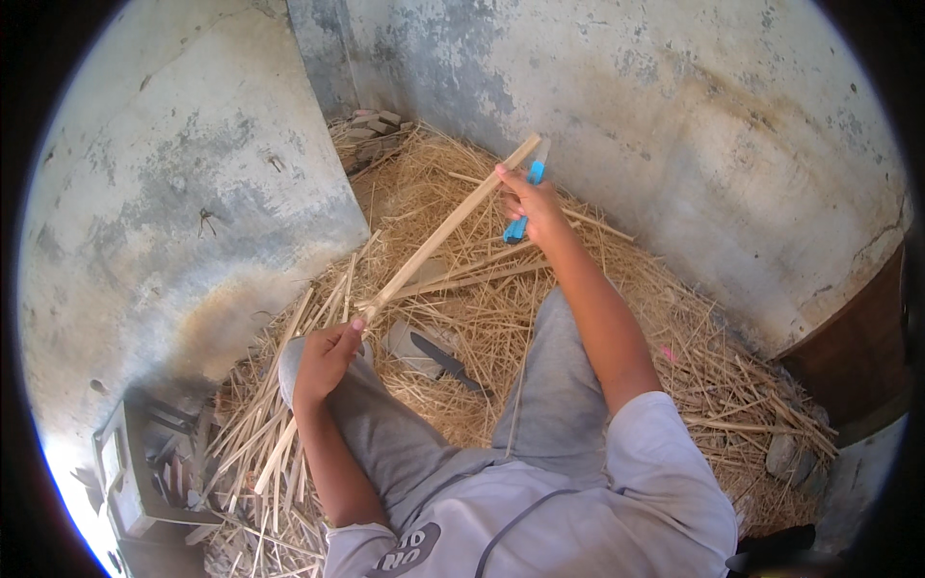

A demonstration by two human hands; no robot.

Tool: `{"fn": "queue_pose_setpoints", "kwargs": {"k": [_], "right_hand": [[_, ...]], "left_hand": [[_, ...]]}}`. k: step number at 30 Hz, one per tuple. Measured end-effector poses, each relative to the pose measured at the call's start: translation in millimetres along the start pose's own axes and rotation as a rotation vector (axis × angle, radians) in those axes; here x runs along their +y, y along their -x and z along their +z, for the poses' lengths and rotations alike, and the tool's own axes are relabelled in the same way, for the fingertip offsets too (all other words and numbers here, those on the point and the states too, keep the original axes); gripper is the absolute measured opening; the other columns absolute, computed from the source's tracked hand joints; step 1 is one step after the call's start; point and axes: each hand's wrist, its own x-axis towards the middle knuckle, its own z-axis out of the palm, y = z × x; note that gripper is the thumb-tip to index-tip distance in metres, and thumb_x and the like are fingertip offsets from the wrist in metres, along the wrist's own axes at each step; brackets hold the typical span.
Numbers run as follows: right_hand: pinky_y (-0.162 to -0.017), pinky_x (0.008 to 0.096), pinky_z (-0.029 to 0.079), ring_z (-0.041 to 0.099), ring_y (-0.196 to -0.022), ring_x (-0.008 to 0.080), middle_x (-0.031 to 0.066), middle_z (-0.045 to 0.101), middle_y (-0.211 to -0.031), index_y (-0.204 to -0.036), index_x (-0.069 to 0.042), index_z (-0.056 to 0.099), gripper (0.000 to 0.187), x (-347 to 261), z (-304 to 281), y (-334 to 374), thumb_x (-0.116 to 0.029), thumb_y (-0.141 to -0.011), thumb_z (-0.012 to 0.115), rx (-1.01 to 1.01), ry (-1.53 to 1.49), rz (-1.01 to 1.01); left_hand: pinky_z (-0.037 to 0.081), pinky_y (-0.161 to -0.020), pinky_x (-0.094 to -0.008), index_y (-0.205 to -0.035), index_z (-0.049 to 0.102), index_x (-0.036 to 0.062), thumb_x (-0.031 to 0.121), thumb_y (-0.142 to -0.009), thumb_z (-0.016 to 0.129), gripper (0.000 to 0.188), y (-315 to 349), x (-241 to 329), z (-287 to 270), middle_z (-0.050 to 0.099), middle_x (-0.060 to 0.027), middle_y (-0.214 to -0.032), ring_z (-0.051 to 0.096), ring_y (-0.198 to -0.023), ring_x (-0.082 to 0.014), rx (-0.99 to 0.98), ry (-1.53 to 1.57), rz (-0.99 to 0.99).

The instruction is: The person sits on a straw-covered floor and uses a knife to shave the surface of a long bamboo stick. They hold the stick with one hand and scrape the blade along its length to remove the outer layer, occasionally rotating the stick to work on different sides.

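A long pale strip of split bamboo or wood slants up and to the right in front of me. My left hand is closed around its near end, above my left knee. Up by the far end, my right hand grips a blue utility knife, its blade pointing up past the fingers. The right thumb lies against the strip. Between my legs a dark-bladed knife rests on a flat pale stone or block among the shavings.
Shavings and thin strips cover the floor, with longer strips heaped at my left. A broken grey frame-like object stands at lower left. Rubble lies in the far corner. Stained walls close in on both sides.
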Motion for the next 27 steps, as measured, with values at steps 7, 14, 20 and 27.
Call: {"fn": "queue_pose_setpoints", "kwargs": {"k": [7, 14, 20, 27], "right_hand": [[-0.044, 0.0274, 0.036, 0.040, -0.045, 0.0061, 0.0038, 0.062, -0.073, -0.089, -0.001, 0.068, 0.025, -15.9, -37.5, -12.0, -0.026, -0.093, 0.071, 0.094, 0.024, -0.028], [-0.062, 0.0315, 0.047, 0.055, -0.063, 0.0131, 0.0086, 0.067, -0.084, -0.100, -0.003, 0.069, 0.037, -12.9, -54.8, -19.2, -0.035, -0.102, 0.051, 0.072, 0.013, 0.259], [-0.090, 0.0449, 0.048, 0.060, -0.109, 0.0268, 0.0218, 0.056, -0.133, -0.132, -0.009, 0.059, 0.051, -21.2, -36.2, -0.5, -0.048, -0.103, 0.042, -0.186, 0.042, 0.296], [-0.101, 0.0553, 0.045, 0.049, -0.129, 0.0356, 0.0249, 0.033, -0.155, -0.155, -0.015, 0.031, 0.065, -23.7, -40.5, -1.9, -0.053, -0.103, 0.041, -0.423, -0.387, 0.239]], "left_hand": [[0.033, -0.054, -0.0257, -0.069, 0.059, 0.0037, 0.041, -0.102, 0.056, 0.050, 4.9, 6.0, -6.2, 0.044, 0.0052, -0.061, 0.039, -0.057, -0.0064, 0.011, 0.083, -0.038], [0.032, -0.054, -0.0248, -0.071, 0.061, 0.0029, 0.040, -0.102, 0.057, 0.049, 4.5, 2.7, -5.1, 0.044, 0.0052, -0.061, 0.039, -0.058, -0.0053, 0.003, 0.054, -0.019], [0.033, -0.055, -0.0261, -0.070, 0.058, 0.0031, 0.039, -0.102, 0.057, 0.049, 3.0, 2.6, -3.0, 0.046, 0.0042, -0.061, 0.041, -0.059, -0.0064, -0.019, 0.070, -0.027], [0.036, -0.056, -0.0261, -0.070, 0.057, 0.0028, 0.041, -0.101, 0.059, 0.049, 0.1, 3.9, 0.8, 0.048, 0.0029, -0.062, 0.044, -0.060, -0.0071, -0.031, 0.069, -0.012]]}}
